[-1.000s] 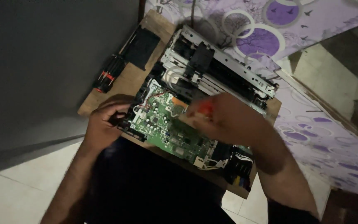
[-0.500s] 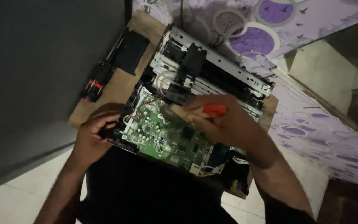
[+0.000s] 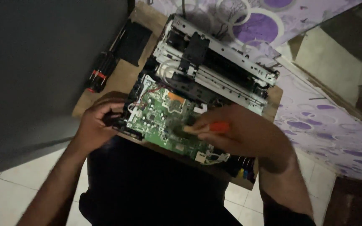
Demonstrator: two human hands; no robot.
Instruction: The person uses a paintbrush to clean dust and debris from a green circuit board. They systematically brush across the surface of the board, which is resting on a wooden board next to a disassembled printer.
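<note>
Orange-handled tool (image 3: 214, 127) points left, near-level.

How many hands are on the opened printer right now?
2. The left hand grips the near left edge of the green circuit board. The right hand holds a red-handled tool over the board's right side. No other hands show.

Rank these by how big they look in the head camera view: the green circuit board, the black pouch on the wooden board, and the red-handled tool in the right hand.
1. Green circuit board, clearly largest.
2. Black pouch.
3. Red-handled tool; the right hand hides most of it, so its full size is unsure.
</note>
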